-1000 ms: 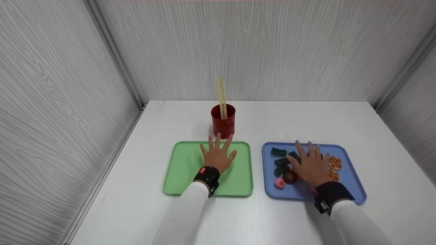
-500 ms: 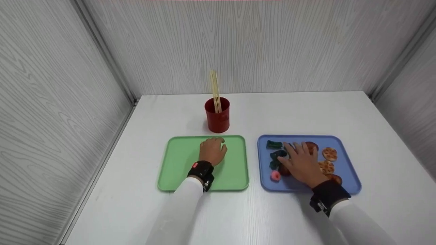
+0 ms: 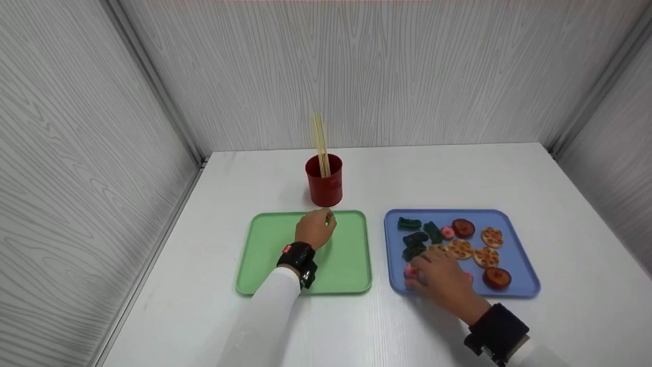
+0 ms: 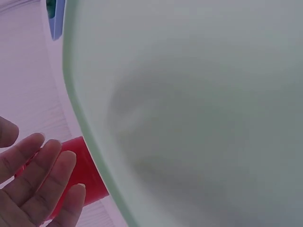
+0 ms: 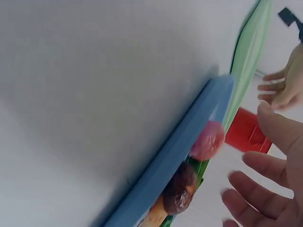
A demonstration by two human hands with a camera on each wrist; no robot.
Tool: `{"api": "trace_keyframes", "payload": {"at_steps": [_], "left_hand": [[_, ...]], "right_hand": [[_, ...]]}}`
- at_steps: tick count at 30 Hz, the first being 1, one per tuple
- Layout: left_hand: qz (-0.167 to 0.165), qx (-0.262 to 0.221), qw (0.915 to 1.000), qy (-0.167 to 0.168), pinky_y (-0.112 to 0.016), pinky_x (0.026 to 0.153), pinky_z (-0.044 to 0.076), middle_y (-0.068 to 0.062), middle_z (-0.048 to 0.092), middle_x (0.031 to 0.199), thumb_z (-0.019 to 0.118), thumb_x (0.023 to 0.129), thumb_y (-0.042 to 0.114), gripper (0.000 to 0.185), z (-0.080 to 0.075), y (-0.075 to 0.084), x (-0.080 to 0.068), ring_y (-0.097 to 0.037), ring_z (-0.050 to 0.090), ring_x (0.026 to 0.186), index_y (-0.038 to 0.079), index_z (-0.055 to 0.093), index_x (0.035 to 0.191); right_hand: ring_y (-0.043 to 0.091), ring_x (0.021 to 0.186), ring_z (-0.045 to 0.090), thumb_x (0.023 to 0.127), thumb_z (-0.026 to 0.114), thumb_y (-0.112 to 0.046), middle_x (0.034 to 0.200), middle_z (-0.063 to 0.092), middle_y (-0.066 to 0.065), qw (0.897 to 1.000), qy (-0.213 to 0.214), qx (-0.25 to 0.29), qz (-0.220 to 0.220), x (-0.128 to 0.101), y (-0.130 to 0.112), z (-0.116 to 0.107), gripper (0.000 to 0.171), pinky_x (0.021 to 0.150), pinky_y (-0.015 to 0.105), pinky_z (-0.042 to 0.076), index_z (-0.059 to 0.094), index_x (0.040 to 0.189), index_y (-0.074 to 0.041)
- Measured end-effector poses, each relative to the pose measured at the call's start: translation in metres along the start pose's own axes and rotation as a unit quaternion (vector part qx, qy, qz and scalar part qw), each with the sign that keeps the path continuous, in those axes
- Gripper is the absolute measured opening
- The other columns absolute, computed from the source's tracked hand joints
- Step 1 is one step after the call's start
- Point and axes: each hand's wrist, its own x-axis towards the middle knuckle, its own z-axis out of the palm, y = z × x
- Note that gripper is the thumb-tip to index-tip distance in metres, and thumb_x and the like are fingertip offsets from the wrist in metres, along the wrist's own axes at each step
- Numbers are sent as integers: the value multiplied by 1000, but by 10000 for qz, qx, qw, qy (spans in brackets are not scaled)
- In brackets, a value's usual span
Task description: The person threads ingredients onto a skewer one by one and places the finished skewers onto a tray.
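My left hand (image 3: 315,228) hovers over the green tray (image 3: 351,267) with loosely bent fingers and nothing in them. In the left wrist view those fingers (image 4: 59,179) overlap the red cup beyond the tray's rim. My right hand (image 3: 442,280) is above the front left part of the blue tray (image 3: 522,285), beside a pink ring-like piece (image 3: 410,270). Its fingers (image 5: 255,194) are relaxed and spread in the right wrist view, holding nothing. Lotus root slices (image 3: 486,257), brown mushroom-like rounds (image 3: 496,278) and dark green pieces (image 3: 409,224) lie on the blue tray, some hidden by the hand.
Behind the green tray stands a red cup (image 3: 325,191) with several thin wooden sticks (image 3: 321,142) upright in it. A white table (image 3: 377,326) carries everything, with grey wood-grain panels (image 3: 407,76) at the back and both sides.
My left hand's spread fingers have drawn in and bent. My right hand has moved toward the blue tray's front left, uncovering several food pieces. The head view has shifted slightly.
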Motion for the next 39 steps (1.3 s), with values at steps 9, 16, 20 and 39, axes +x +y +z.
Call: {"api": "trace_keyframes", "payload": {"at_steps": [9,16,20,39], "left_hand": [[-227,-536,9935,976,-38,70,53,-7,70,83,59,98,22,20,-9,-10,36,-22,64,76,6,70,96],[-478,-932,9877,1158,-38,71,54,-7,72,88,58,99,23,20,-12,-8,54,-23,67,79,7,70,98],[-580,-939,9859,1257,-38,74,54,-8,72,90,60,98,21,19,-18,-6,66,-23,67,82,7,71,100],[-881,-512,9946,178,-63,108,23,-11,40,151,51,101,25,46,-26,-11,120,-32,22,145,21,44,147]], "right_hand": [[17,73,57,76,83,-20,79,60,1,9965,-814,-59,167,-12,-7,7,27,63,34,49,72,98,-8],[16,74,59,82,74,-4,80,61,0,9912,-1273,107,345,-25,-7,8,7,64,33,53,73,88,-7],[18,76,62,81,73,0,81,63,2,9931,-1137,109,249,-24,-8,8,9,66,33,56,74,87,-6],[18,78,62,85,72,-5,85,66,3,9906,-1300,248,358,-12,-10,11,6,69,34,56,74,90,-7]]}}
